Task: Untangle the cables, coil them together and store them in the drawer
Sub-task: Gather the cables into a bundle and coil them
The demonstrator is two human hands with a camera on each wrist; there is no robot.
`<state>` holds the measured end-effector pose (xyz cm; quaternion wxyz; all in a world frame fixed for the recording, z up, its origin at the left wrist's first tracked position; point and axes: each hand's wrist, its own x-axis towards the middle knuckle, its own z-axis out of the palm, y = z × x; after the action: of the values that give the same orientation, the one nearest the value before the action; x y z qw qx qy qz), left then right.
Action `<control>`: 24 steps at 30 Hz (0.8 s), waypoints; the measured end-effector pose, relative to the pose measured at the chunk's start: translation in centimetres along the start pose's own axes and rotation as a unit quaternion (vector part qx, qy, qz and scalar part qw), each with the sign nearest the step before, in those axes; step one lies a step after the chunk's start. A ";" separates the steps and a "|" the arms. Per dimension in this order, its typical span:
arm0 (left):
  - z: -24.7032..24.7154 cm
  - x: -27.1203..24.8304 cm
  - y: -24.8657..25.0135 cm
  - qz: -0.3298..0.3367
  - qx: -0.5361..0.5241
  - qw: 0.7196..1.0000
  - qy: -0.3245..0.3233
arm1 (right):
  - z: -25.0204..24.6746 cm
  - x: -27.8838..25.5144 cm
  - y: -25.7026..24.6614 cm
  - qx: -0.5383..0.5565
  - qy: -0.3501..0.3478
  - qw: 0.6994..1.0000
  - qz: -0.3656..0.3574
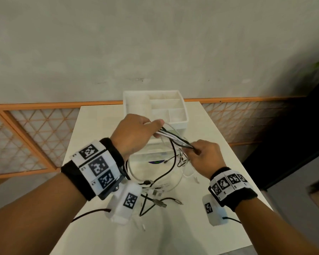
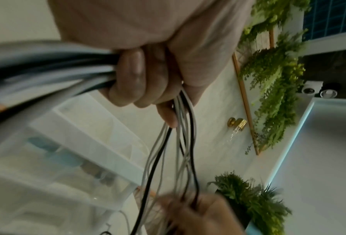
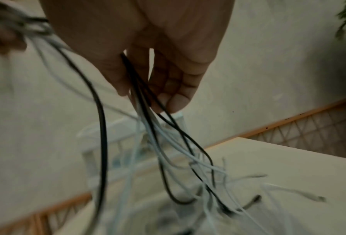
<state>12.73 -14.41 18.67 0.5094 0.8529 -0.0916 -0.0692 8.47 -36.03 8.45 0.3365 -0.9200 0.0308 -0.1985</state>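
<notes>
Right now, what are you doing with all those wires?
A person is sorting a bunch of black and white cables above a white table. The left hand grips the bundle in a fist, and the right hand pinches the same strands a little further along, so a short stretch runs between them. The rest hangs in loose loops, with the plug ends lying on the table. A white tray with compartments sits behind, with no cables in it.

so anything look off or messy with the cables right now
Only loose ends: the cables run bundled between the left hand and right hand, but several plug ends trail unevenly across the table. Nothing looks damaged.
</notes>
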 end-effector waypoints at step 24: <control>-1.5 0.8 -2.2 -0.016 -0.021 0.997 0.067 | -6.4 3.6 -2.1 0.121 0.130 0.982 0.061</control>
<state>14.05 -12.29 17.47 0.5309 0.8461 -0.0425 -0.0217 9.12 -39.01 15.45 0.4497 -0.8355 0.1058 -0.2975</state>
